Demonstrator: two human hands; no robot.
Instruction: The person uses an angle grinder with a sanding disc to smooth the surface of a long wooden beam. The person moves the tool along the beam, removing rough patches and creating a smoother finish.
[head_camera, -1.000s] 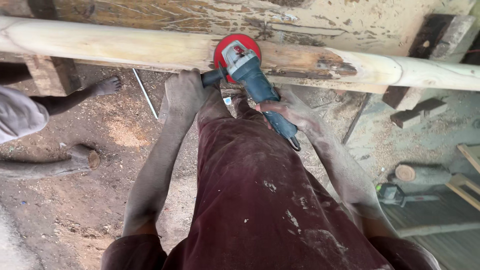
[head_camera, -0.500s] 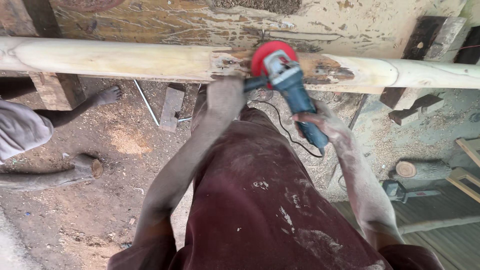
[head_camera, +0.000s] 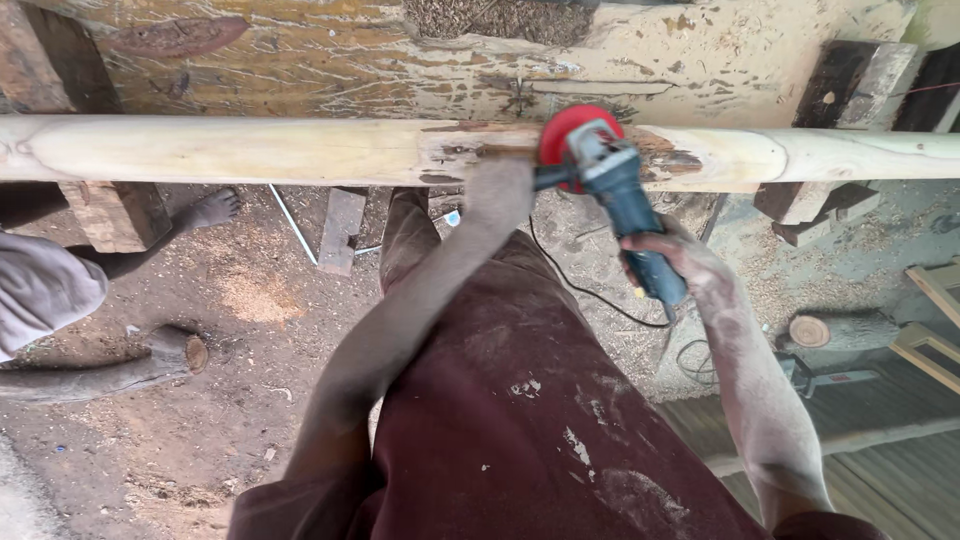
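While clamped in both hands' fingers, grinder (head_camera: 610, 180) now farther right along the pole (head_camera: 250, 150).

Dirt floor (head_camera: 200, 420) strewn with sawdust and wood chips, in flat daylight. A rough, flaking plank wall (head_camera: 300, 70) runs across the top; wooden blocks (head_camera: 115, 210) stand on the ground below it. A short log (head_camera: 120, 370) lies left, corrugated metal sheet (head_camera: 880, 410) lower right.

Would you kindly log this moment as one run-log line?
left hand: grips side handle | right hand: holds angle grinder body | red disc: on pole
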